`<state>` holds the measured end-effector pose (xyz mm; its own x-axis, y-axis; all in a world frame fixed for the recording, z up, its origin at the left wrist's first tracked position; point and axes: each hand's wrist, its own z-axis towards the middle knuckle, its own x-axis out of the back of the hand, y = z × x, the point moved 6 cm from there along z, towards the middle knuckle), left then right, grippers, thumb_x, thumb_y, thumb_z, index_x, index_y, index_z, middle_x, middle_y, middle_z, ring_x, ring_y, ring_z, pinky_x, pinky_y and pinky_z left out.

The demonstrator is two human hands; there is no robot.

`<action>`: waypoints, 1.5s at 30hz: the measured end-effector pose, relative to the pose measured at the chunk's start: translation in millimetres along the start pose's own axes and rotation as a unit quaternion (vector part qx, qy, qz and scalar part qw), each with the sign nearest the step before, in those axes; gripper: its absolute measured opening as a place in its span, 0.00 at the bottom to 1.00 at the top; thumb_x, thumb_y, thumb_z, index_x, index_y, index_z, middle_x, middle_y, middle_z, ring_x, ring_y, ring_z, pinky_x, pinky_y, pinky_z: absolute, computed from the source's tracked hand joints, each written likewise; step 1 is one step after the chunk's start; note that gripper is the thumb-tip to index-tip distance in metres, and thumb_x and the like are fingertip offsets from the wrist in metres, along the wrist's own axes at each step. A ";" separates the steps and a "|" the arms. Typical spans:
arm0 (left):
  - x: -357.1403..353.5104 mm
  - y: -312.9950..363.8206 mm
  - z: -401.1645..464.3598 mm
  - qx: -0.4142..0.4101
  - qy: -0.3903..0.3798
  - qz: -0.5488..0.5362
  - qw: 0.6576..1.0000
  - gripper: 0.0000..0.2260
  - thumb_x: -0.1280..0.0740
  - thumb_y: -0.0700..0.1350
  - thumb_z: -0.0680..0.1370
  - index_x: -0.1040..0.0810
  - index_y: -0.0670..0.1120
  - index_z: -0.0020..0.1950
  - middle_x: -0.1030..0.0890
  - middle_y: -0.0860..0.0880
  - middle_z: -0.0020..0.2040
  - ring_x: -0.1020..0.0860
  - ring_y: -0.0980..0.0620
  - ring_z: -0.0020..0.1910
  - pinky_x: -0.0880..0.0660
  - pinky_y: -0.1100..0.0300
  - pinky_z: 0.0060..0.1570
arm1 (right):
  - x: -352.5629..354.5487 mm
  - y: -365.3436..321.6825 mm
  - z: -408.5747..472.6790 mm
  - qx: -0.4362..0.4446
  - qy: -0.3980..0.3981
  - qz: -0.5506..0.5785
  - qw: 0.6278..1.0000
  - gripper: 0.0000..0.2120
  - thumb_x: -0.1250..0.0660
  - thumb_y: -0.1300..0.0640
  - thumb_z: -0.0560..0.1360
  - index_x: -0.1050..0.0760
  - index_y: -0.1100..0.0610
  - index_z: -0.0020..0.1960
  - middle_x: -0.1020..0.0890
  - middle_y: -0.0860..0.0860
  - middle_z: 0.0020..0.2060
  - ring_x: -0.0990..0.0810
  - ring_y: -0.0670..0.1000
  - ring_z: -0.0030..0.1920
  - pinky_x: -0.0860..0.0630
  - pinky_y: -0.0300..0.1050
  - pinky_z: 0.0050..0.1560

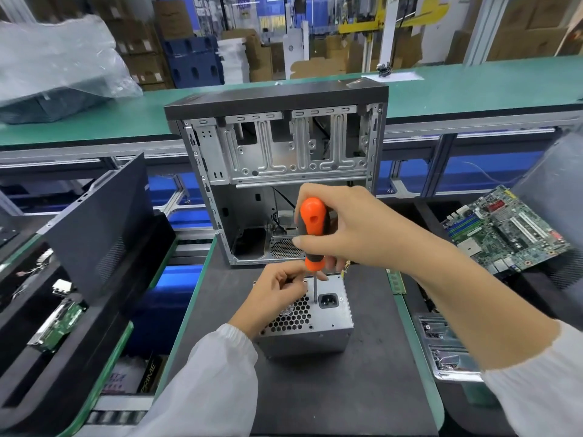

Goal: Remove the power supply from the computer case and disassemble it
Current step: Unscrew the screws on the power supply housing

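Dark bench mat, green conveyor, stacked cardboard boxes behind

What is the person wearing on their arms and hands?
Both arms have loose, thin white sleeves. The left sleeve ends in a gathered, stretchy cuff near the wrist, and the right sleeve stops further up the forearm. The left hand and right hand are bare: no gloves, and I can see no rings or watch.

head view | forward-down | close over dark mat
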<state>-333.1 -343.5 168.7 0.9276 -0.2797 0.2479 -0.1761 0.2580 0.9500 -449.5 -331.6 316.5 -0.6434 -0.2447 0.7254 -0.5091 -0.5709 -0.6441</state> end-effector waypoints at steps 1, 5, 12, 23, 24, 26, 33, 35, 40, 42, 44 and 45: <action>-0.4 -0.4 -0.5 0.002 -0.001 -0.003 1.000 0.14 0.39 0.39 0.75 0.15 0.51 0.50 0.40 0.40 0.33 0.42 0.44 0.32 0.42 0.63 0.33 | 0.6 -0.3 -0.3 -0.005 0.005 -0.008 1.000 0.10 0.29 0.56 0.73 0.30 0.57 0.46 0.20 0.52 0.32 0.19 0.50 0.29 0.20 0.47 0.35; -3.2 -2.3 -3.5 0.015 -0.024 -0.023 0.999 0.10 0.36 0.43 0.77 0.14 0.51 0.50 0.38 0.38 0.31 0.43 0.40 0.32 0.44 0.56 0.34 | 0.7 -8.1 -2.3 0.011 0.019 -0.087 0.996 0.10 0.28 0.51 0.72 0.29 0.54 0.45 0.21 0.48 0.34 0.21 0.45 0.35 0.21 0.47 0.39; -5.2 3.9 -4.0 0.003 -0.014 -0.014 1.000 0.06 0.29 0.49 0.76 0.13 0.51 0.46 0.18 0.39 0.42 0.31 0.54 0.32 0.33 0.65 0.33 | 8.1 -5.9 -5.2 -0.008 -0.045 -0.045 0.998 0.09 0.28 0.54 0.71 0.27 0.56 0.44 0.19 0.49 0.32 0.19 0.42 0.29 0.21 0.39 0.35; 0.1 -7.4 -0.1 0.015 -0.021 -0.003 1.000 0.08 0.27 0.54 0.73 0.13 0.54 0.48 0.20 0.44 0.33 0.28 0.51 0.35 0.28 0.62 0.39 | 15.4 -23.8 5.0 0.058 -0.031 -0.387 0.920 0.23 0.43 0.31 0.73 0.42 0.48 0.34 0.35 0.44 0.28 0.37 0.43 0.29 0.44 0.42 0.27; 0.2 -9.1 0.4 0.019 -0.023 -0.004 1.000 0.09 0.27 0.55 0.73 0.14 0.54 0.49 0.27 0.44 0.30 0.31 0.52 0.32 0.32 0.63 0.36 | 17.2 -22.0 5.8 0.053 -0.064 -0.362 0.929 0.21 0.40 0.33 0.73 0.41 0.48 0.34 0.34 0.43 0.28 0.36 0.42 0.28 0.43 0.41 0.28; -1.7 -10.3 1.5 0.023 -0.032 -0.016 0.999 0.10 0.27 0.57 0.72 0.14 0.56 0.50 0.26 0.47 0.36 0.31 0.51 0.38 0.32 0.59 0.44 | 18.0 -18.4 6.6 0.045 -0.145 -0.294 0.944 0.15 0.36 0.37 0.74 0.35 0.45 0.40 0.30 0.43 0.30 0.31 0.41 0.30 0.38 0.39 0.30; -1.5 -11.3 2.7 0.004 -0.021 -0.018 1.000 0.10 0.28 0.56 0.74 0.14 0.54 0.52 0.24 0.41 0.34 0.32 0.51 0.37 0.34 0.57 0.40 | 23.3 -16.7 16.9 0.032 -0.275 -0.270 0.922 0.15 0.31 0.61 0.73 0.25 0.43 0.54 0.25 0.37 0.40 0.25 0.39 0.41 0.27 0.41 0.41; 0.1 -11.2 2.6 -0.002 -0.014 -0.011 1.000 0.08 0.29 0.53 0.76 0.14 0.53 0.50 0.26 0.36 0.33 0.36 0.48 0.32 0.37 0.58 0.36 | 22.3 -18.7 16.8 0.041 -0.282 -0.289 0.914 0.13 0.30 0.57 0.73 0.25 0.42 0.54 0.27 0.39 0.40 0.24 0.44 0.43 0.24 0.47 0.45; -1.5 -10.3 2.7 -0.007 -0.011 -0.013 1.000 0.06 0.30 0.50 0.76 0.13 0.50 0.47 0.24 0.41 0.32 0.37 0.42 0.31 0.41 0.56 0.34 | 29.3 -14.6 22.0 -0.054 -0.202 -0.344 0.915 0.33 0.44 0.23 0.64 0.25 0.52 0.47 0.19 0.49 0.29 0.19 0.49 0.28 0.24 0.43 0.32; -1.9 -9.8 2.6 -0.010 -0.012 -0.018 1.000 0.05 0.29 0.48 0.76 0.13 0.50 0.47 0.26 0.49 0.30 0.36 0.50 0.32 0.39 0.61 0.35 | 26.2 -16.1 25.7 -0.029 -0.155 -0.439 0.885 0.33 0.49 0.25 0.69 0.29 0.55 0.36 0.22 0.52 0.27 0.23 0.51 0.26 0.30 0.42 0.29; -2.2 -8.6 1.9 -0.011 -0.011 -0.022 1.000 0.05 0.30 0.48 0.76 0.14 0.50 0.47 0.33 0.49 0.29 0.40 0.52 0.31 0.41 0.63 0.33 | 17.5 -20.3 26.0 0.026 -0.136 -0.480 0.866 0.28 0.49 0.31 0.75 0.33 0.56 0.36 0.29 0.50 0.30 0.28 0.53 0.31 0.34 0.42 0.30; -2.2 -8.1 1.5 -0.012 -0.012 -0.024 1.000 0.06 0.30 0.48 0.77 0.14 0.50 0.47 0.36 0.49 0.29 0.41 0.53 0.30 0.42 0.63 0.33 | 14.4 -22.1 25.1 0.041 -0.146 -0.479 0.864 0.23 0.48 0.35 0.77 0.34 0.54 0.40 0.32 0.49 0.31 0.28 0.53 0.34 0.35 0.43 0.30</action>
<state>-334.2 -346.4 160.7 0.9267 -0.3143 0.2061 -0.1226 0.2656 0.9562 -433.2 -342.2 347.3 0.2290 0.1917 0.9544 -0.6783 -0.6718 0.2977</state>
